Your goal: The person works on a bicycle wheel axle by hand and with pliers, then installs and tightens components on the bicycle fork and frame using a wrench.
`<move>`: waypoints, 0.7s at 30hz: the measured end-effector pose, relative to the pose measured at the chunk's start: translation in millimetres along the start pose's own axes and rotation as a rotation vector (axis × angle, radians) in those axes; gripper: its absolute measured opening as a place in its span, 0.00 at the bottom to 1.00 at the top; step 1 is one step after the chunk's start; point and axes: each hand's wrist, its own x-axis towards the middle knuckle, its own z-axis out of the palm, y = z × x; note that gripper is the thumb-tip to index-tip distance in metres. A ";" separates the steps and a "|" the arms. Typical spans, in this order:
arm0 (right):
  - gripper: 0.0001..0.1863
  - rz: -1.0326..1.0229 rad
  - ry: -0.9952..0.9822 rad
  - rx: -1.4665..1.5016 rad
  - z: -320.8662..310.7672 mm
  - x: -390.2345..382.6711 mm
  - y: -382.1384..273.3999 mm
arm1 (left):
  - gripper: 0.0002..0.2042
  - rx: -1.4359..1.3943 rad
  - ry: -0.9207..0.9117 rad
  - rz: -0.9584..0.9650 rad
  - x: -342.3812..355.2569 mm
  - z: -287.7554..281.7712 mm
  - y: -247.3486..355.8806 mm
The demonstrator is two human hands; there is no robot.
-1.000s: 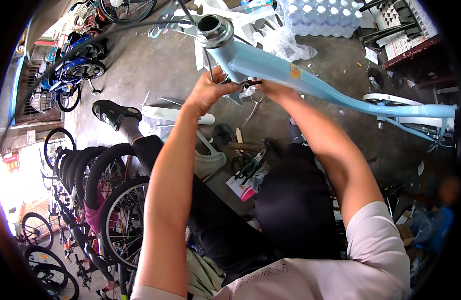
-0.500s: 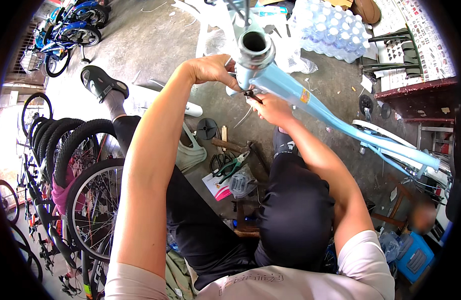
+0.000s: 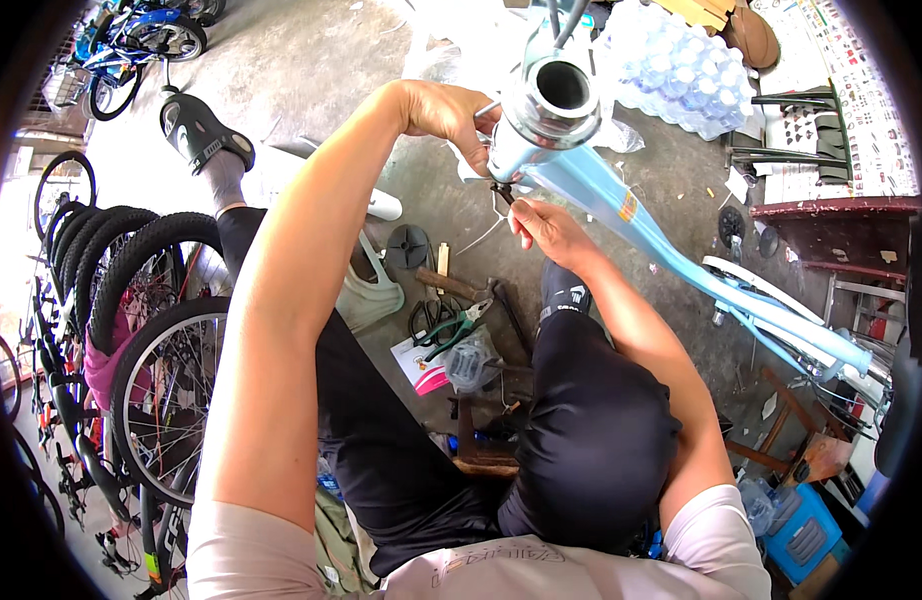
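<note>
A light blue bicycle frame [image 3: 641,225] runs from upper middle to the right edge, its open chrome head tube [image 3: 556,95] facing me. My left hand [image 3: 443,110] reaches over the left side of the head tube and grips it. My right hand [image 3: 541,222] is just below the tube, pinching a small dark part [image 3: 503,192] against the frame's underside. Both forearms come up from the lower edge, over my black trousers.
Pliers [image 3: 459,328] and other tools lie on the concrete floor between my legs. Bicycle wheels [image 3: 156,390] and tyres stand stacked at the left. A pack of water bottles [image 3: 681,75] sits behind the frame. Shelves and a blue crate [image 3: 801,530] are at the right.
The view has tilted, so the frame and head tube now sit further right and closer. My left hand has stayed on the tube; my right hand has dropped slightly below it.
</note>
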 end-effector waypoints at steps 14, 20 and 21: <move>0.35 0.027 0.062 -0.282 0.8 -7.2 -4.6 | 0.29 0.040 -0.034 0.025 -2.3 2.0 -1.8; 0.21 -0.191 0.044 -0.453 5.7 -4.8 5.8 | 0.41 0.177 0.365 -0.071 -23.2 31.3 -11.1; 0.17 -0.154 0.019 -0.417 14.6 -3.0 -2.9 | 0.37 0.255 0.532 0.136 -26.2 35.0 -33.0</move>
